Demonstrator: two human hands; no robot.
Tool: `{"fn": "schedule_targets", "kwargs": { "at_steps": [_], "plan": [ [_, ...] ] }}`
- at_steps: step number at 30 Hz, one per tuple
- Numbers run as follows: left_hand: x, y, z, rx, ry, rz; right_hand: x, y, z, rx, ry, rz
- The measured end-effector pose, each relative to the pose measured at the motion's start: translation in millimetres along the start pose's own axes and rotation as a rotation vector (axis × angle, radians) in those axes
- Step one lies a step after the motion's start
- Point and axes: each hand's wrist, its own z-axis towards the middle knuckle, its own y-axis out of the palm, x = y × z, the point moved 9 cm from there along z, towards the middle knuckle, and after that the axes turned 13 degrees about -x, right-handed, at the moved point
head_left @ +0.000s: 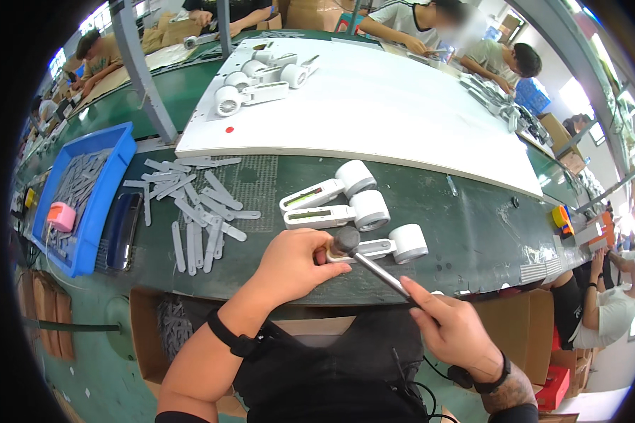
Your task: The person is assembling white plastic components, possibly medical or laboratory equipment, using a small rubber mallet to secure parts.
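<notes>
My right hand (455,326) is wrapped round the handle of a hammer (382,272) with a dark, round rubber-like head. That head lies over the near end of a white handheld fan (406,244), hiding part of its handle. Against the same end, the fingers of my left hand (294,266) are closed, steadying the fan on the green bench. Just beyond lie two more white handheld fans (365,209) (354,178), side by side, with long open slots in their handles. Loose grey plastic strips (210,204) are scattered left of my left hand.
A blue bin (125,151) of grey strips, with a pink object (61,216) in it, stands at the left beside a dark phone-like device (125,231). A raised white board (374,99) carries several fans (264,92). A metal post (142,70) rises at the left. Co-workers sit across the bench.
</notes>
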Motion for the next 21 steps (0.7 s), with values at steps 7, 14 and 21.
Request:
{"fn": "schedule_targets", "kwargs": {
  "at_steps": [7, 14, 21],
  "plan": [
    [-2.3, 2.7, -4.4, 0.056, 0.063, -0.030, -28.3, -42.4, -17.0, 0.259, -0.057, -0.040],
    [16.4, -10.8, 21.2, 0.034, -0.040, -0.393, 6.0, -66.4, -53.0, 0.582, 0.073, 0.204],
    [-4.9, -76.8, 10.2, 0.273, 0.275, -0.757, 31.4, -58.6, -55.8, 0.687, 0.090, 0.422]
  ]
}}
